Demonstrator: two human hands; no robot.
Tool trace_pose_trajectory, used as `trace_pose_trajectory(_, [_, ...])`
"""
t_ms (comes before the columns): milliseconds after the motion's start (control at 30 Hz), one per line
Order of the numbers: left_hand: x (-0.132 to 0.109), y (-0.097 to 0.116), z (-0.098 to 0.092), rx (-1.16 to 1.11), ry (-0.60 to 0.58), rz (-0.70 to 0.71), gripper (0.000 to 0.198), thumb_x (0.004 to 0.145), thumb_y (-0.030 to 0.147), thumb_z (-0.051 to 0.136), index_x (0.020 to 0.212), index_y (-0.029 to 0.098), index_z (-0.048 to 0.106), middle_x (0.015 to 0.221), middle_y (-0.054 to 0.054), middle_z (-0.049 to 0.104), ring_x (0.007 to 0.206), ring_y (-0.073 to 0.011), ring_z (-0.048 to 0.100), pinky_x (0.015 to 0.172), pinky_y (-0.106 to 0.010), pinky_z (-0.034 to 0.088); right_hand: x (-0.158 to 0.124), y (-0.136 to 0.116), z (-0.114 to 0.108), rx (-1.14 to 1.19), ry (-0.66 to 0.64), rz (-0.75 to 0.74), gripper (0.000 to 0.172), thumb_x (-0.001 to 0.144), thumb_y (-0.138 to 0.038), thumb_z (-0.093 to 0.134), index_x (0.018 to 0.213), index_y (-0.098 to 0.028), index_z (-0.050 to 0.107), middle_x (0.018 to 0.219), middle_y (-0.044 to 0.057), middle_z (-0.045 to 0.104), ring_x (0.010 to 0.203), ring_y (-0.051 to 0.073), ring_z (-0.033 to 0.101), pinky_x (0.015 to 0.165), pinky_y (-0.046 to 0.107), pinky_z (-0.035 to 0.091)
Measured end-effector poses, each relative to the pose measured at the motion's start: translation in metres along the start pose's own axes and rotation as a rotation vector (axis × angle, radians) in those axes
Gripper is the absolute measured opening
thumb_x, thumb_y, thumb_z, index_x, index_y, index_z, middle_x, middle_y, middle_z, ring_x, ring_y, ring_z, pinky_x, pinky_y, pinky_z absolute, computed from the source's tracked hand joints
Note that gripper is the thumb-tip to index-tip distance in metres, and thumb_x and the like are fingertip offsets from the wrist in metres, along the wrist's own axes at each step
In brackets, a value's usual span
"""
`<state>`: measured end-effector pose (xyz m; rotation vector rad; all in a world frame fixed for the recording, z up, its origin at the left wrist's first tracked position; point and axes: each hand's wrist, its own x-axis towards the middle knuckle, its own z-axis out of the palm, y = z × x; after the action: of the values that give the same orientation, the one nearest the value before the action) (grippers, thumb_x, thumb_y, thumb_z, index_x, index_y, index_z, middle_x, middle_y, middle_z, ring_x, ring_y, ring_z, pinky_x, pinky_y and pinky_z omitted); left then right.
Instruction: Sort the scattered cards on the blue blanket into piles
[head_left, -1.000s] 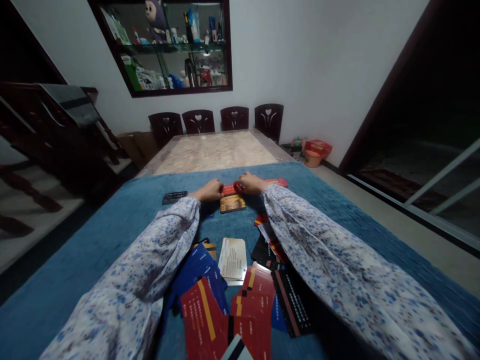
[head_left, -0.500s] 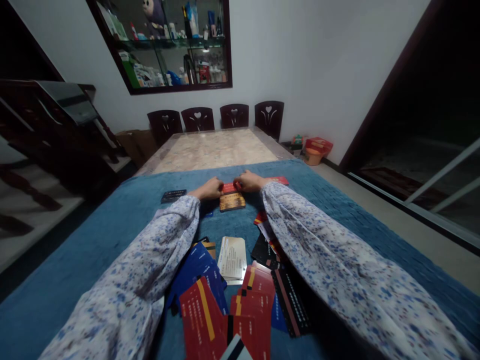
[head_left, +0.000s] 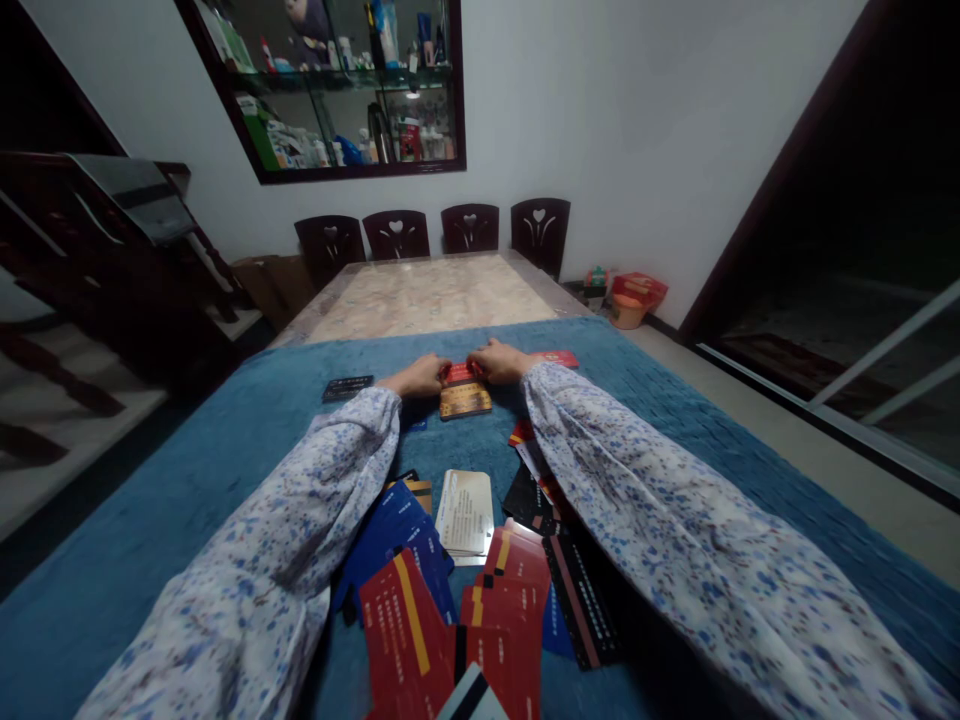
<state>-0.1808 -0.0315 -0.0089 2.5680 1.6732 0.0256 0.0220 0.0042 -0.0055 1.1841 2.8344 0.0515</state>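
Between my two hands lies a red card [head_left: 460, 373], just behind a gold-patterned card [head_left: 465, 400] on the blue cloth. My left hand [head_left: 420, 376] has its fingers closed at the red card's left edge. At the right edge, the bent fingers of my right hand [head_left: 498, 362] close on the same card. A black card [head_left: 348, 388] rests left of my left hand, and another red card [head_left: 556, 358] shows beyond my right wrist. Nearer me is a cream card stack [head_left: 465, 512], with blue cards [head_left: 391, 535] and red cards [head_left: 409, 620] spread around it.
Black cards [head_left: 581, 600] lie partly beneath my right forearm. The blue cloth [head_left: 247, 450] covers the near part of the table [head_left: 442, 295]. Several dark chairs [head_left: 540, 230] stand at its far end. A shelf cabinet [head_left: 360, 175] is set into the wall.
Both hands stay at the red card with almost the same grip. The whole view has tilted very slightly, and the cards on the cloth lie as before.
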Motion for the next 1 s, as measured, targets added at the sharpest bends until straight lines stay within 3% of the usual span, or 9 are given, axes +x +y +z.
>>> trace_pose_trajectory(333, [-0.002,-0.007,0.004,-0.047,0.003,-0.021,0.044,0.079,0.018,0.059,0.122,0.016,0.069,0.111,-0.010,0.068,0.102,-0.0227,0.064,0.096,-0.030,0.051,-0.004,-0.004,-0.003,-0.035,-0.003,0.014,0.041,0.097,-0.027,0.054,0.135,-0.021,0.066,0.131,0.015,0.069,0.122,0.032,0.056,0.085,0.035,0.042])
trace_pose_trajectory(767, [-0.011,-0.008,0.010,-0.062,0.074,-0.037,0.038,0.083,0.013,0.056,0.117,0.015,0.070,0.117,-0.013,0.065,0.109,-0.0244,0.063,0.102,-0.033,0.051,-0.019,-0.008,-0.011,-0.022,0.058,0.026,0.041,0.096,-0.026,0.057,0.136,-0.022,0.066,0.134,0.016,0.065,0.124,0.033,0.052,0.088,0.036,0.044])
trace_pose_trajectory(1000, [-0.034,0.008,0.006,-0.129,0.205,0.062,0.032,0.090,0.027,0.056,0.116,0.015,0.072,0.115,-0.013,0.062,0.109,-0.0255,0.060,0.105,-0.039,0.049,-0.040,-0.016,-0.021,0.020,0.099,-0.037,0.042,0.099,-0.034,0.056,0.138,-0.020,0.065,0.133,0.016,0.063,0.119,0.029,0.060,0.086,0.033,0.046])
